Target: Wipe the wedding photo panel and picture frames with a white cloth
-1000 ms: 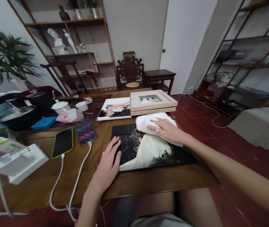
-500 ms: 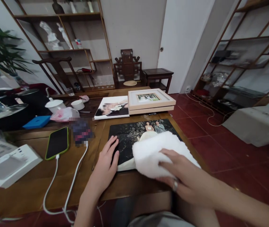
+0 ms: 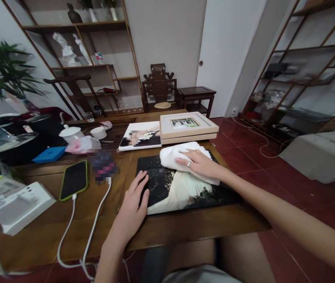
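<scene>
A dark photo panel (image 3: 182, 192) with a pale wedding gown printed on it lies flat on the wooden table. My left hand (image 3: 135, 196) rests on its left edge, fingers stretched out and holding nothing. On the far part of the panel, my right hand (image 3: 198, 163) presses a white towel (image 3: 170, 155), its fingers gripping the cloth. The towel covers the upper part of the picture, hiding the couple. A ring shows on one finger of that hand.
Beyond the panel lie a white-edged photo print (image 3: 139, 135) and stacked light wooden frames (image 3: 189, 125). To the left are a phone (image 3: 73, 180) on a white cable, a white box (image 3: 28, 208), a blue box (image 3: 49, 154), a white cup (image 3: 98, 133) and dark pots (image 3: 17, 147).
My right hand has pushed the towel from the panel's near right part to its far edge, uncovering the gown and covering the couple. My left hand has stayed in place.
</scene>
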### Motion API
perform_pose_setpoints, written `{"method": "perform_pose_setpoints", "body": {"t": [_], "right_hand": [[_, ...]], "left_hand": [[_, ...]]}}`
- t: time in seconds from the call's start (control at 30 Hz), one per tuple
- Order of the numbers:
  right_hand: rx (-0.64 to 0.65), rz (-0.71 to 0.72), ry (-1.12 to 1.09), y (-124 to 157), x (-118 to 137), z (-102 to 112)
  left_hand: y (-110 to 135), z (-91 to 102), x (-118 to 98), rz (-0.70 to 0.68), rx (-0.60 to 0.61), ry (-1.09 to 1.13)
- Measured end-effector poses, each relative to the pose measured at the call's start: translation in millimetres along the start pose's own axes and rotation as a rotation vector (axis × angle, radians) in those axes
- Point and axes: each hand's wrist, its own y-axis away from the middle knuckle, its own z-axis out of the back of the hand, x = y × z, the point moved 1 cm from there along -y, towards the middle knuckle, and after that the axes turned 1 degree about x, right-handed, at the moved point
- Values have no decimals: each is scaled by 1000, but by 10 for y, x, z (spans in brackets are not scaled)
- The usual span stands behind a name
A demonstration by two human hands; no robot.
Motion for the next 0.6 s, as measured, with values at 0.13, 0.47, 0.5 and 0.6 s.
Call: {"method": "perform_pose_setpoints", "body": {"t": [0.13, 0.47, 0.5, 0.6], "right_hand": [[-15, -38, -89, 40, 4, -2], [123, 73, -29, 934, 693, -138], [133, 89, -24, 947, 726, -131], [162, 93, 32, 849, 691, -113]], "left_hand": [[6, -8, 8, -1, 3, -3], [11, -18, 8, 5, 17, -34], [10, -18, 6, 4, 17, -36], [8, -20, 4, -4, 15, -37]]}}
